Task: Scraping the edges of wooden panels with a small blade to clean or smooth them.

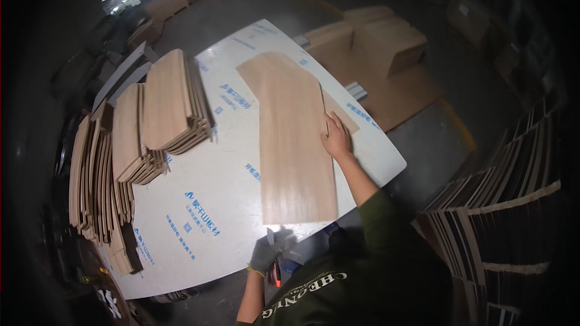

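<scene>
A large wood-grain panel [294,151] with an angled far end lies on the white table in front of me. My right hand [337,136], bare, grips the panel's right edge with bent fingers. Part of a second wooden piece [339,113] shows from under that edge. At the panel's near end, just off the table edge, my left hand [264,255] wears a dark grey glove and is closed round what looks like a utility knife [276,274]. Its handle is orange and black, and a pale blade tip sticks up toward the panel. Motion blurs this hand somewhat.
The white table [181,205] has blue print. Stacks of curved wooden panels [166,99] stand along its left side, beside more upright pieces [99,175]. Beyond the right edge is a pallet-like brown board [399,99] with boxy wooden stacks. Striped stacks [501,223] rise at the right.
</scene>
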`<state>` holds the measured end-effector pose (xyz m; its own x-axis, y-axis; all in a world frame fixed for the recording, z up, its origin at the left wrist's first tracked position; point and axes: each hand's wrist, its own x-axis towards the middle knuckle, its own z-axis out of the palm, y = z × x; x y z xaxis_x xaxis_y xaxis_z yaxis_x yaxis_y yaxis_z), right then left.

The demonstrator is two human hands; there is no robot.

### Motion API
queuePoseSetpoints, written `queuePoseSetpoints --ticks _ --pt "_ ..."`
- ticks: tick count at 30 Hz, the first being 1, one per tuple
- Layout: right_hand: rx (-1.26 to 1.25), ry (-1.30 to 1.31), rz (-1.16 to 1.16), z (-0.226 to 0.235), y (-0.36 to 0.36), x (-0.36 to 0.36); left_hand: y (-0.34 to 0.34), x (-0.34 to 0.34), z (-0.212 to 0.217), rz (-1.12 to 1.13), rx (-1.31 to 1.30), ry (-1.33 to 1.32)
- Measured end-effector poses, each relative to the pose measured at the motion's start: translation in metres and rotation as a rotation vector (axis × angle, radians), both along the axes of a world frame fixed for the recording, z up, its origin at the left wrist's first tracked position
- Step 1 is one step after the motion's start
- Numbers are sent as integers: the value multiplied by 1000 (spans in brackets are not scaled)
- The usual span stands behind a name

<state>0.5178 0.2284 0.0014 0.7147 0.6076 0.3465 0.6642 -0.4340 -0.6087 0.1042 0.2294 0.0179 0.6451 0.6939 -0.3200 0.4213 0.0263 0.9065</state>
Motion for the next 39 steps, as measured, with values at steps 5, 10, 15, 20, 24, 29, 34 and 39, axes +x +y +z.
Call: queuePoseSetpoints --ticks 5,10,15,20,24,29,34,39 --pt "-109 149 -19 -17 -120 -41 10 46 7 383 -245 -81" --pt "-179 134 19 -23 -169 -65 -6 106 -12 -87 20 168" --pt "-242 -34 67 -26 -135 -10 -8 152 -10 -311 718 431" --pt "-153 -29 82 -27 -80 50 21 201 8 -62 396 401" --pt "-54 20 18 -37 -50 73 41 232 15 -17 371 456" --pt "29 43 -128 -44 -40 79 47 246 12 -82 444 526" --pt "511 162 -224 -53 -43 82 48 239 12 -85 380 461" --pt "769 376 -318 -106 -62 96 39 193 -10 -183 565 328"
